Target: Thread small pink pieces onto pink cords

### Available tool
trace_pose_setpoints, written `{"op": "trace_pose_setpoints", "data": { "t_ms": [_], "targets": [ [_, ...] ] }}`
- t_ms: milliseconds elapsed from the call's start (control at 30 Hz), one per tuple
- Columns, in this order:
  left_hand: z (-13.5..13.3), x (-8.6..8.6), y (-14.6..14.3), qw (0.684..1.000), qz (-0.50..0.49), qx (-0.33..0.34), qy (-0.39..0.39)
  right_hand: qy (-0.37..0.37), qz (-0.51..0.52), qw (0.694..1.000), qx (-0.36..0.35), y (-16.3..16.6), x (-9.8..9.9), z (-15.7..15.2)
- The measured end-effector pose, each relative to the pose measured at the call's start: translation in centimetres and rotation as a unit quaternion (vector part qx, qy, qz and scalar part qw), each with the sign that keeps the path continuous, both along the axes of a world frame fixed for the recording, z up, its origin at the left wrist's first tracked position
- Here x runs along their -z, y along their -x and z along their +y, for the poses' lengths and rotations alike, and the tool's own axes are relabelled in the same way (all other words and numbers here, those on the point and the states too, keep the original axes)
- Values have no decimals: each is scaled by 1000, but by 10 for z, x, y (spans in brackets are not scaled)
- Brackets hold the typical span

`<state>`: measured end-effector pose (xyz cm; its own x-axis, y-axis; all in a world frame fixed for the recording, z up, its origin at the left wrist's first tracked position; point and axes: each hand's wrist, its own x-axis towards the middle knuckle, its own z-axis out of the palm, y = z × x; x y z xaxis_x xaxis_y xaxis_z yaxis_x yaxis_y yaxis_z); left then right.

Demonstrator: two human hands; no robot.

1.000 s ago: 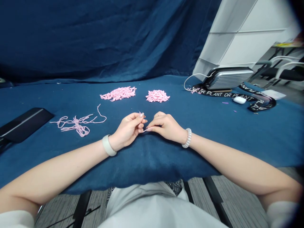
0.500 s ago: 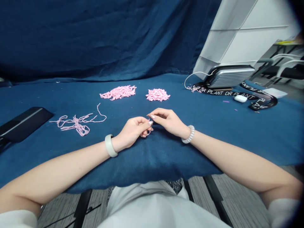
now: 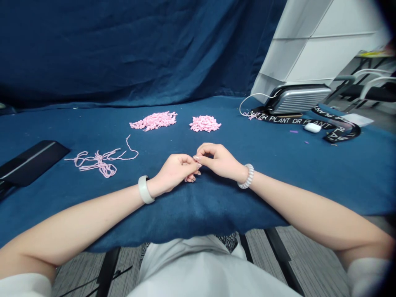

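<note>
Head view, loose pink yarn (image 3: 99, 161) lying on the blue cloth (image 3: 278, 177) at the left, left hand (image 3: 175, 171) curled tight, fingertips touching the right hand (image 3: 219, 161), pinched tight too, what they pinch too small to see, small pink heap (image 3: 205, 123) behind them, silver case (image 3: 298, 99) far right

Live on the surface (image 3: 278, 177): dark blue cloth is draped right over it, and pink yarn is spread across.

Two heaps of short pink pieces are seen side by side toward the back, the left heap (image 3: 154, 120) flatter, the right heap (image 3: 205, 123) rounder. Loose pink strands (image 3: 99, 160) are tangled nearer and well to the left, and a flat black case (image 3: 29, 161) is laid at the left edge. At the back right a ribbed silver case (image 3: 297, 99) is set, with a white cable (image 3: 250, 99) trailing from it, a black printed strap (image 3: 309, 122) curled in front and a small white pod (image 3: 312, 128) just beside it.
</note>
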<state>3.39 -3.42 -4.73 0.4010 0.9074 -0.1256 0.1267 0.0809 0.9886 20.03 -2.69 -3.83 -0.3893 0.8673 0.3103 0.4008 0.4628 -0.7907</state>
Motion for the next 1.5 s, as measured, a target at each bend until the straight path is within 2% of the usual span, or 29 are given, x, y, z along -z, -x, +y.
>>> {"op": "trace_pose_setpoints", "data": {
  "t_ms": [333, 767, 833, 1067, 1200, 1500],
  "targets": [
    [0, 1, 1, 1000, 13, 8, -14, 96, 16, 995, 8, -1, 0, 3],
    [-1, -1, 0, 1000, 16, 6, -13, 130, 58, 990, -9, -2, -3, 4],
    [-1, 0, 0, 1000, 15, 5, -11, 120, 58, 991, -14, -3, -5, 3],
    [0, 1, 1, 1000, 6, 5, -8, -3, -37, 999, -17, -5, -8, 1],
    [0, 1, 0, 1000, 11, 2, -6, 0, -67, 998, 12, -4, -6, 2],
    [0, 0, 0, 1000, 10, -3, -8, 10, -75, 997, 23, -3, -4, 3]
  ]
}}
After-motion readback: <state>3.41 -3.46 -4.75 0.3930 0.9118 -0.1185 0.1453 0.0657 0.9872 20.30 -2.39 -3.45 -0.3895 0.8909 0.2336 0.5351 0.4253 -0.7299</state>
